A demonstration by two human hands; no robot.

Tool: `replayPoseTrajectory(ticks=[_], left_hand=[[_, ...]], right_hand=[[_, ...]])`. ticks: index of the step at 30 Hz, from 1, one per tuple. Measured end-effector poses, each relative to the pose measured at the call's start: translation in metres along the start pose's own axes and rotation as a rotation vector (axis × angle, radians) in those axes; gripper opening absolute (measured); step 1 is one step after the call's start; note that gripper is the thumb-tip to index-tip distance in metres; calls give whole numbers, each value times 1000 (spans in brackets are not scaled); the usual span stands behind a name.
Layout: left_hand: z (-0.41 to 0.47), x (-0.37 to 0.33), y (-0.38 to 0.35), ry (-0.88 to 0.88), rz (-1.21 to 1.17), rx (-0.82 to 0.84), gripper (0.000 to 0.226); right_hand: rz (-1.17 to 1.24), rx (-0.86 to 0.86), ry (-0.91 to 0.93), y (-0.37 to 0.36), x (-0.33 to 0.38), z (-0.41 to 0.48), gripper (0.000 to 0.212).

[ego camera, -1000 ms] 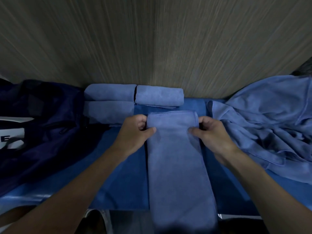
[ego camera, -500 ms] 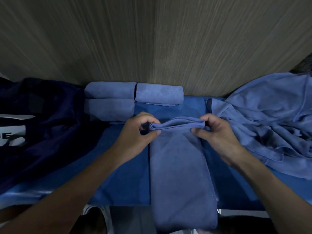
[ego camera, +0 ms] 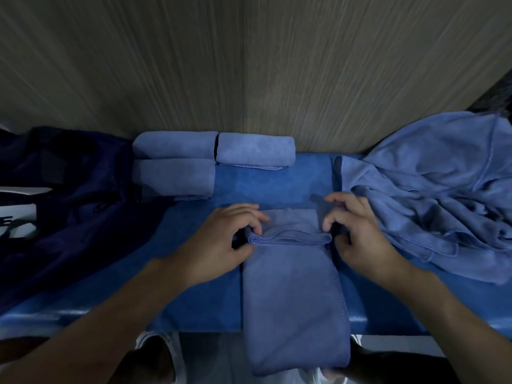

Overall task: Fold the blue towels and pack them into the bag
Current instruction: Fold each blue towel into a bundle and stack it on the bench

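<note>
I see blue towel (ego camera: pixel 293 289) on table (ego camera: pixel 271 184), near end hanging off edge, far end curled into small roll. Left grip (ego camera: pixel 230 239), right grip (ego camera: pixel 357 234) pinch roll's ends. My worry: uneven rolling skews it; hanging tail drags, loosens core.

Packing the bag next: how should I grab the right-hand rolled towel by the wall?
Come from above and the front, hand spanning the middle of the rolled towel, thumb pinning the loose edge poking out underneath in front. The wall sits close behind and another roll blocks its left end.
</note>
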State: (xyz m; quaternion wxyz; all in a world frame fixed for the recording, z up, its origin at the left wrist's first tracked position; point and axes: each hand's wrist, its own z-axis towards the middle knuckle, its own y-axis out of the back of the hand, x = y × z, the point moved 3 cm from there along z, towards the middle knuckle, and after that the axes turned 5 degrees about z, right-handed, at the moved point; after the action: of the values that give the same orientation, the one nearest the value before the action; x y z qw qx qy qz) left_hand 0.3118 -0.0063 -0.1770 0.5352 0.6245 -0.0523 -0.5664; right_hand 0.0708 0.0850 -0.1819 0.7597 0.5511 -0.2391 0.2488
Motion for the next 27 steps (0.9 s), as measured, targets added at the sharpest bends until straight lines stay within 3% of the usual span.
replayPoseTrajectory(ticks=[4,9,13,17,20,21,24,25,27], left_hand=[[-3,2,0,28,6,28,24],[-7,5,0,-8,52,73,20],[-13,5,2,-67,84,116,9],[-7,4,-2,39,-6,61,28],[-2,4,-7,89,5,-20,13],[-1,5,-8,95,62,-28,16],[0,9,-6,187,253,32,68],[0,11,-6,222,284,58,79],[-1,16,-5,269,299,98,87]], right_hand=[[103,5,44,4,22,5,39],[-257,337,39,-16,18,-3,63],[-392,419,-19,-17,7,-9,68],[-170,321,-81,-12,13,-5,71],[37,151,-100,-11,17,3,61],[55,123,-110,-11,15,4,55],[44,88,-186,-9,10,5,13],[25,111,-217,-8,8,5,9],[-14,183,-270,-5,8,3,35]])
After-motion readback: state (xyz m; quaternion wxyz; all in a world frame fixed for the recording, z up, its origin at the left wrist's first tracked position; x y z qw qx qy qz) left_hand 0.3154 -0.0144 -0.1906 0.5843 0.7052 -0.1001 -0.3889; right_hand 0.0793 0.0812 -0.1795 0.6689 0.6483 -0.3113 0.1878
